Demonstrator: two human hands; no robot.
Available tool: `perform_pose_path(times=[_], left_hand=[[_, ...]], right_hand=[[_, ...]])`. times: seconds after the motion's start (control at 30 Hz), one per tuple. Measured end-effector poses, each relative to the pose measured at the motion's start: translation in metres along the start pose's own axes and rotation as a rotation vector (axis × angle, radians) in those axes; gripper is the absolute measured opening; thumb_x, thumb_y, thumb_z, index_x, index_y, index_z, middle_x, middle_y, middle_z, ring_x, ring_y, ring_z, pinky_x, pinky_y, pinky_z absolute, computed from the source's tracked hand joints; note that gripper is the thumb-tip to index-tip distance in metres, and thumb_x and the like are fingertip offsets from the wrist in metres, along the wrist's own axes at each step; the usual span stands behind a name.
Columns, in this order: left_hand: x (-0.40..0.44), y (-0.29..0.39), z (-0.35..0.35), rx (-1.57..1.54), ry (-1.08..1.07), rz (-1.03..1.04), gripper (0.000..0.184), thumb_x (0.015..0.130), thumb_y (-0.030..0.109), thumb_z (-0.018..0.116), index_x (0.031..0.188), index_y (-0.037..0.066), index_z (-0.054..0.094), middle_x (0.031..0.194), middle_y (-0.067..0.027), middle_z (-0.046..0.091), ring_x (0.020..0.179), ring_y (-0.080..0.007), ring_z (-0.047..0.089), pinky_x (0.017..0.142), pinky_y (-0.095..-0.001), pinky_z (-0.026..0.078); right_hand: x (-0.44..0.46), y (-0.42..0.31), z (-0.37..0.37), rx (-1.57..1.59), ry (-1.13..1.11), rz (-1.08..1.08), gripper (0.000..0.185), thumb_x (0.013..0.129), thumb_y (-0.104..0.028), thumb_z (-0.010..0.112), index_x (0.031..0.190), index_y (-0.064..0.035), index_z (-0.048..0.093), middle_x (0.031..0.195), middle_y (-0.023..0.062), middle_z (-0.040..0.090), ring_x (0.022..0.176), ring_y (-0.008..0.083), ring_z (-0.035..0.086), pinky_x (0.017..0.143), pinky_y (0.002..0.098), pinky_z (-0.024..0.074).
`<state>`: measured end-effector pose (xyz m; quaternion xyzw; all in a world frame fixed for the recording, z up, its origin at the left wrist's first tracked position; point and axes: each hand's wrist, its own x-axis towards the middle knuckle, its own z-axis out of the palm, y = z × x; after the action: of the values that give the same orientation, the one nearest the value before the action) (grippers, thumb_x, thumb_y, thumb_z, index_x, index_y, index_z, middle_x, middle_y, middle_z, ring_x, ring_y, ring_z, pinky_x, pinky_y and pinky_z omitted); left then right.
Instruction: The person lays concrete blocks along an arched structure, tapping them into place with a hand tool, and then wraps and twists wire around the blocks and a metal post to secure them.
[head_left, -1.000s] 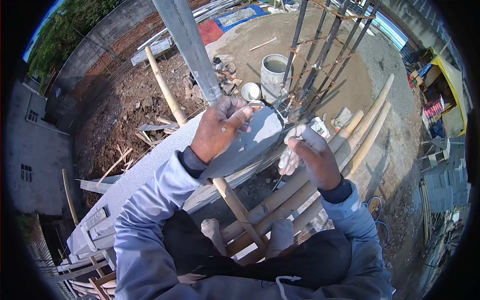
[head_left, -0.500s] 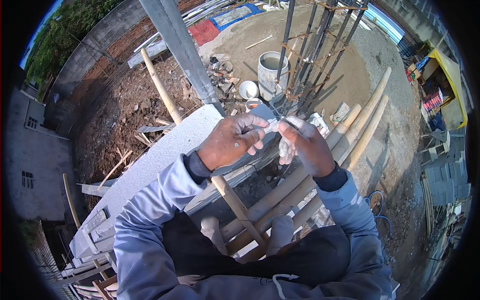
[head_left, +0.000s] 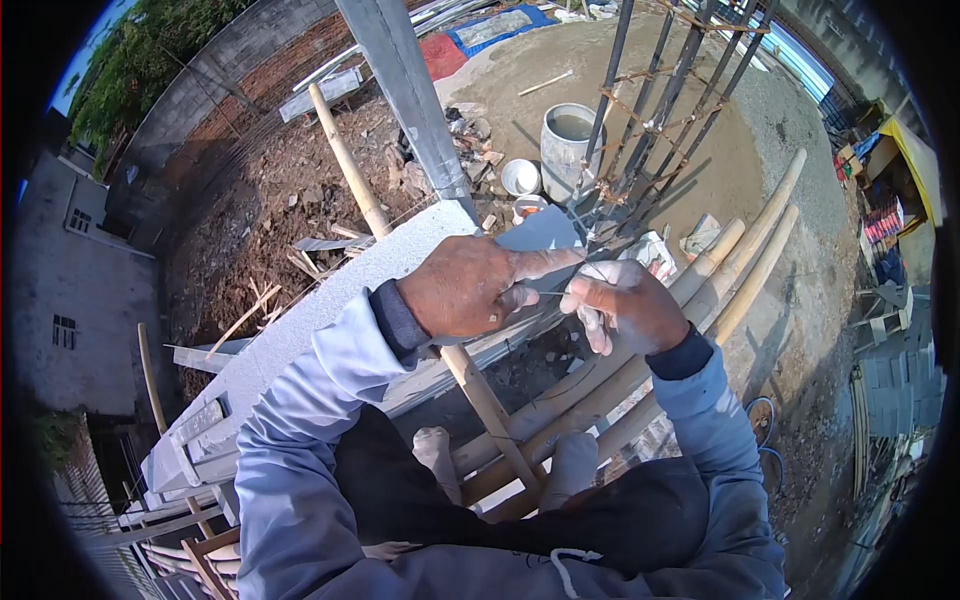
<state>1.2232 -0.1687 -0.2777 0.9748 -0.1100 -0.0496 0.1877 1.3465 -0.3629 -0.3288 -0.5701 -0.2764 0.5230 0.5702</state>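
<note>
Between my hands runs a thin wire (head_left: 550, 293), above the end of a grey block wall (head_left: 400, 240). My left hand (head_left: 480, 285) has its index finger stretched out to the right, while its thumb sits at the wire's left end. The dusty fingers of my right hand (head_left: 618, 303) are pinched together on the wire's other end. Just beyond the hands stands a column of steel rebar (head_left: 650, 130) with rusty tie rings. Finer detail of the wire is too small to make out.
Bamboo poles (head_left: 600, 385) lie under my feet and stretch to the right. A grey post (head_left: 410, 100) rises at the wall's end. Beyond it are a drum of water (head_left: 570, 150), a white bucket (head_left: 520, 178) and rubble. Another bamboo pole (head_left: 345, 160) leans across the wall.
My hands came together near the rebar, then moved slightly apart, and a wire now shows between them. My left index finger has straightened. The camera view has shifted a little.
</note>
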Motion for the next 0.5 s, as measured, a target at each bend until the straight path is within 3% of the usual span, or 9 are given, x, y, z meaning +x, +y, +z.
perform_pose_path(times=[0.07,0.2,0.33,0.37,0.5], left_hand=[[-0.004,0.005,-0.01,-0.027,0.001,0.004,0.066,0.084,0.019,0.062,0.142,0.025,0.031,0.065,-0.0155,0.06,0.056,-0.0342,0.059,0.055,-0.0412,0.045],[-0.011,-0.007,-0.012,-0.127,0.053,-0.082,0.066,0.083,0.021,0.064,0.141,0.022,0.034,0.072,-0.0155,0.063,0.062,-0.0355,0.061,0.059,-0.0403,0.047],[-0.025,-0.021,-0.027,-0.102,0.237,-0.129,0.049,0.083,0.026,0.065,0.128,0.011,0.051,0.082,-0.0162,0.066,0.073,-0.0326,0.065,0.065,-0.0384,0.05],[-0.028,-0.02,-0.036,-0.045,0.22,-0.268,0.035,0.085,0.027,0.063,0.113,0.006,0.061,0.084,-0.0176,0.066,0.075,-0.0319,0.066,0.066,-0.0384,0.05],[-0.046,-0.043,-0.047,0.16,0.438,-0.363,0.028,0.089,0.027,0.057,0.097,0.002,0.066,0.074,-0.0173,0.064,0.067,-0.0301,0.064,0.062,-0.0372,0.049]], right_hand=[[-0.002,0.003,0.0,0.133,-0.094,0.019,0.036,0.091,-0.03,0.054,0.087,0.0058,0.058,0.052,0.0063,0.052,0.04,0.0135,0.05,0.037,0.0247,0.0388],[-0.004,-0.003,0.017,0.276,-0.053,0.045,0.035,0.092,-0.03,0.053,0.089,0.0044,0.056,0.057,0.0071,0.053,0.043,0.0147,0.051,0.039,0.0266,0.0388],[0.009,-0.001,0.028,0.476,-0.007,-0.025,0.031,0.091,-0.028,0.054,0.093,0.0031,0.057,0.066,0.0083,0.056,0.052,0.0173,0.057,0.044,0.0284,0.0423],[0.017,0.002,0.031,0.504,0.019,-0.044,0.031,0.091,-0.028,0.054,0.093,0.0031,0.057,0.067,0.008,0.056,0.053,0.0177,0.057,0.044,0.0283,0.0427],[0.047,0.003,0.036,0.54,0.062,-0.086,0.027,0.091,-0.022,0.054,0.096,0.0036,0.058,0.071,0.0075,0.058,0.057,0.019,0.06,0.046,0.0285,0.0456]])
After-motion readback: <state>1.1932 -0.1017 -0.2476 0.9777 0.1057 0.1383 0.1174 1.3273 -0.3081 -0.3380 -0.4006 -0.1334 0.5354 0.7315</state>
